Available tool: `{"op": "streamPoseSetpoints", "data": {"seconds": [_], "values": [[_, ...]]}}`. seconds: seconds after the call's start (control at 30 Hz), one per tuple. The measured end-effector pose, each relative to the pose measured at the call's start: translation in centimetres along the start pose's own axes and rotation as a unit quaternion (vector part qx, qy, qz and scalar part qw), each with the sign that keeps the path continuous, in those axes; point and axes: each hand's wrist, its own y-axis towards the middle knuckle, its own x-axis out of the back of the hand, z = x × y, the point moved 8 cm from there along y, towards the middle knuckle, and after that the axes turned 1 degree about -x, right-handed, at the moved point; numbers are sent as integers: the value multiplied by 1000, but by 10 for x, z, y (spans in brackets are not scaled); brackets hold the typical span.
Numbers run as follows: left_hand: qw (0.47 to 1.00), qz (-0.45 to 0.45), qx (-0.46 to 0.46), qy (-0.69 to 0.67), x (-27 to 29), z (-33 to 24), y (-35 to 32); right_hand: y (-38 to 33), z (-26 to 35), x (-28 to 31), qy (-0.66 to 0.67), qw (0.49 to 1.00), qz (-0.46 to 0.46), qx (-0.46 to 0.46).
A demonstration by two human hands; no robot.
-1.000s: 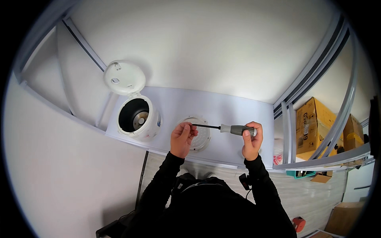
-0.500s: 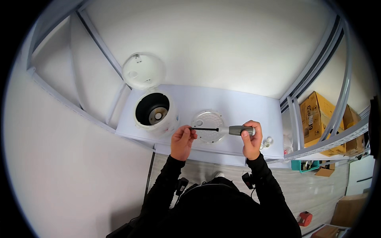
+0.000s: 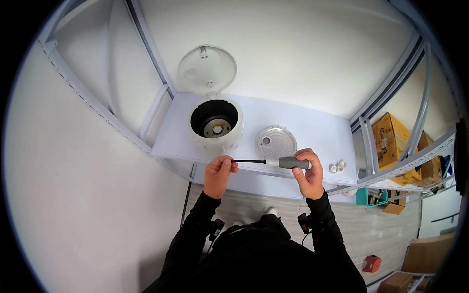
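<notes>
Currently we hold 1 grey-and-white-handled screwdriver (image 3: 272,162), slim black shaft (image 3: 249,161), level over the near edge of a pale rectangular table (image 3: 320,136): right hand (image 3: 310,177) closed round handle (image 3: 289,162), left hand (image 3: 217,177) pinching shaft end.

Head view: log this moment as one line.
left hand: pinches screwdriver at tip | right hand: grips its handle | cooker: lid open | disc: on table, right of cooker
</notes>
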Motion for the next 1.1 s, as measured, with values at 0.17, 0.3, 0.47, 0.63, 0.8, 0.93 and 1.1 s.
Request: {"op": "streamPoseSetpoints", "data": {"seconds": [0.17, 0.3, 0.47, 0.63, 0.8, 0.93, 1.1], "values": [[999, 6, 17, 34, 6, 2, -1, -9, 0, -9, 18, 994, 62, -89], [998, -10, 20, 62, -2, 9, 6, -17, -3, 1, -16, 987, 96, -126], [998, 32, 46, 31, -21, 33, 18, -29, -24, 23, 125, 967, -29, -220], [994, 97, 39, 33, -46, 49, 47, -25, -52, 51, 149, 957, -66, -240], [986, 78, 49, 137, -75, 69, 83, -5, -76, 84, 110, 957, -100, -249], [899, 81, -62, 425, -83, 93, 109, 16, -94, 107, -55, 976, -106, -182], [771, 97, -149, 612, -96, 122, 115, 43, -106, 103, -199, 966, -89, -142]]}}
